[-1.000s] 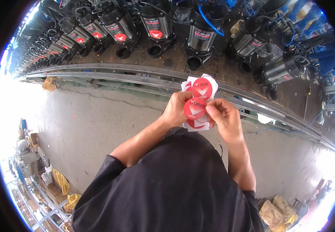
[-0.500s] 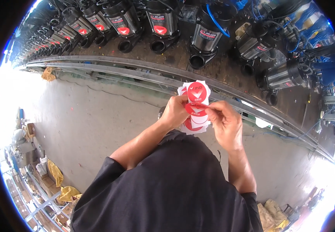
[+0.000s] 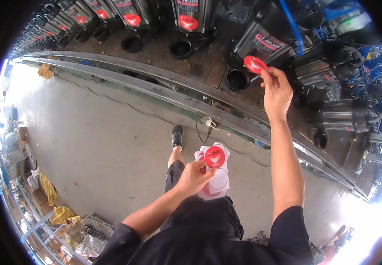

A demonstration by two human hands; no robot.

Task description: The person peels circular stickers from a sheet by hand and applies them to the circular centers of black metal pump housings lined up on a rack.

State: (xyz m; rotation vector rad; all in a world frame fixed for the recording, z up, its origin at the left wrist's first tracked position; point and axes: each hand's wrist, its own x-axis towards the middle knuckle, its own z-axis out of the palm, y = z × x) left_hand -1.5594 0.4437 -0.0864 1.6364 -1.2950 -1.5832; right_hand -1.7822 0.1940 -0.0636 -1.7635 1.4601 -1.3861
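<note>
My left hand (image 3: 195, 177) is closed on a stack of sticker sheets (image 3: 218, 180), white backing with round red labels, held low in front of my body. One round spot on the top sheet is bare white. Between thumb and fingers of my right hand (image 3: 278, 91) is a single round red sticker (image 3: 255, 65), pinched by its edge. It is at the lower casing of a steel and black pump (image 3: 263, 42), above that pump's round black outlet (image 3: 238, 80). Whether the sticker touches the casing I cannot tell.
More pumps stand along the bench (image 3: 155, 70) to the left, the nearer ones, such as this pump (image 3: 188, 13), bearing red stickers. Other pumps (image 3: 345, 115) are at the right. A metal rail (image 3: 155, 83) edges the bench. A cable and socket (image 3: 213, 123) hang below it.
My right hand has peeled the round sticker off the sheet and carried it up and forward to a pump. My left hand has lowered with the sheets, and the view has shifted.
</note>
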